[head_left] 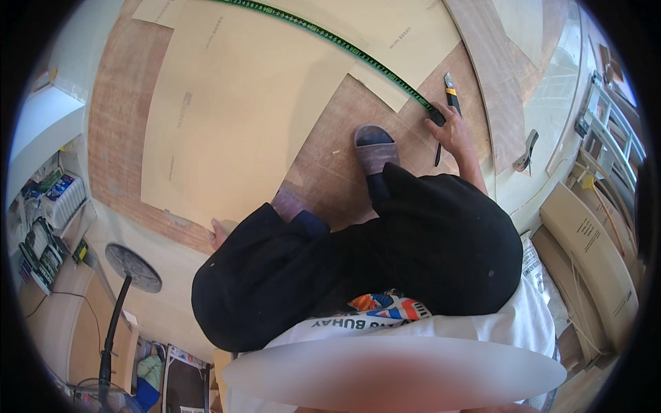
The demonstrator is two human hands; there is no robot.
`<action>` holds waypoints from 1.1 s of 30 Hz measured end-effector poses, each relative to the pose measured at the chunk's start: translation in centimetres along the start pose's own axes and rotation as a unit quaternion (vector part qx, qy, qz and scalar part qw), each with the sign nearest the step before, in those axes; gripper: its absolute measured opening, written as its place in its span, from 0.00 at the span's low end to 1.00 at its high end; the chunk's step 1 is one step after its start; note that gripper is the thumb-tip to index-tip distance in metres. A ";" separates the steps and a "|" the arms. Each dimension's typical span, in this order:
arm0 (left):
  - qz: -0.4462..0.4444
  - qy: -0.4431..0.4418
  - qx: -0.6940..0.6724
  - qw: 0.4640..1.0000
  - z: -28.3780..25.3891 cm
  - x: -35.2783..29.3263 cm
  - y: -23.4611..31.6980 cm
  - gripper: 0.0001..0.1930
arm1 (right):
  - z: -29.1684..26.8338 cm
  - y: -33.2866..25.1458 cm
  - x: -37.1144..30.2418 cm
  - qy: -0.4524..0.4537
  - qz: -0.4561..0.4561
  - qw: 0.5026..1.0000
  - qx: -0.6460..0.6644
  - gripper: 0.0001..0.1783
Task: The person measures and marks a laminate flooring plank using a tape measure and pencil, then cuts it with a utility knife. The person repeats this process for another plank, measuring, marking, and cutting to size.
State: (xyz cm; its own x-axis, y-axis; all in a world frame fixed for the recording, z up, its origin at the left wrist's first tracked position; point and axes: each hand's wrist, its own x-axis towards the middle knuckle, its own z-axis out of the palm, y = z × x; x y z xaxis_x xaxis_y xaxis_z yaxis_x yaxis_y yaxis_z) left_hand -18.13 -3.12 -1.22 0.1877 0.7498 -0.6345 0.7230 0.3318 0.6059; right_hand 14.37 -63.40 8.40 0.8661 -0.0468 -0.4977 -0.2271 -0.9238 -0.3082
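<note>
My right hand [456,136] is closed round the dark case of a tape measure [436,117]. Its green blade [323,31] runs out in an arc to the upper left, across cream-coloured sheets [241,89] on a reddish plywood board [124,124]. Just beyond that hand lies a black and yellow utility knife [452,95], and a thin black pen [438,155] shows below it. My left hand [218,234] is mostly hidden behind my left knee; the fingers in sight stretch out at the near edge of the sheet and board.
My sandalled foot [376,148] stands on the plywood. A loose plywood strip [492,82] lies at the right, with a metal-and-dark hand tool [529,150] beside it. Further right are cardboard pieces [585,241] and a ladder [616,124]. A round-based black stand [134,268] is at the left.
</note>
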 end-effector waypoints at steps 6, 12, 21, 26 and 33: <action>-0.003 -0.002 -0.019 1.000 0.9 0.0 0.7 0.27 | 0.0 0.3 -0.4 -0.017 0.041 0.999 -0.006 0.32; 0.003 0.018 -0.036 0.999 0.3 -0.1 0.9 0.27 | 1.1 1.1 0.7 0.022 -0.037 0.999 -0.008 0.31; -0.018 0.024 -0.090 0.995 -0.1 -2.1 1.2 0.27 | 1.2 2.7 1.1 0.012 -0.023 1.000 0.016 0.31; -0.029 0.019 -0.120 0.992 -0.3 -2.9 1.3 0.26 | -0.1 0.9 0.4 -0.013 -0.053 0.998 0.031 0.32; -0.048 -0.001 -0.184 0.982 0.6 -5.2 2.7 0.26 | -1.8 -1.0 -0.9 -0.009 -0.067 0.992 0.108 0.32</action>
State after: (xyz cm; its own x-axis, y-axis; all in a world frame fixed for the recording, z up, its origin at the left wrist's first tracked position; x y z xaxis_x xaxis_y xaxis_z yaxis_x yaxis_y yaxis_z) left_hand -16.71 -6.46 3.40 0.1326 0.7039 -0.6978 0.4484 0.5853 0.6756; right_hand 14.57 -63.06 10.60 0.8877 0.0795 -0.4535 -0.2013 -0.8188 -0.5376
